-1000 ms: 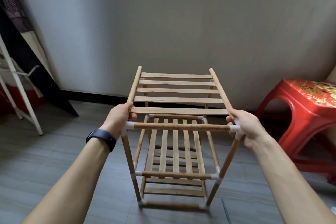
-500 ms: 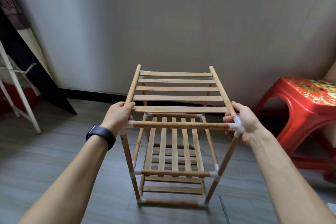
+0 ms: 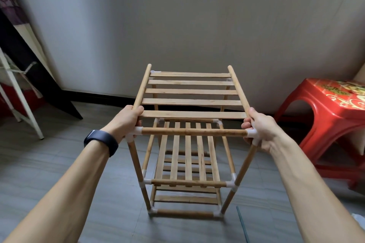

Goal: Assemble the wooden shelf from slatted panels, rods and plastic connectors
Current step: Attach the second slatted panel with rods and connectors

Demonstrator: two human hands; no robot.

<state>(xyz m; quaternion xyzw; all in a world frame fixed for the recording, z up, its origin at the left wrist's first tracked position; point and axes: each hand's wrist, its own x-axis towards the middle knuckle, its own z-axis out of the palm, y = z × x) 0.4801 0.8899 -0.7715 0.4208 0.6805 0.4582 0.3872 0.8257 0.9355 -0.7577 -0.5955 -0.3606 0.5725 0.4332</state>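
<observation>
The wooden shelf (image 3: 187,163) stands upright on the floor in front of me, with two lower slatted tiers joined by white plastic connectors. A top slatted panel (image 3: 190,92) lies across its upper end, its two side rods reaching toward the wall. My left hand (image 3: 126,120) grips the panel's left rod just above the front left connector (image 3: 136,131). My right hand (image 3: 258,126) grips the right rod at the front right connector (image 3: 251,134). A front rod (image 3: 194,132) spans between the two connectors.
A red plastic stool (image 3: 325,120) stands close on the right. A white metal frame (image 3: 21,100) and a dark leaning board (image 3: 39,77) are at the left. The grey wall is right behind the shelf. A thin green strip (image 3: 242,225) lies on the floor.
The view has shifted slightly. Both hands have slid a little along the top panel's side rods and keep their grip; the shelf stands where it was.
</observation>
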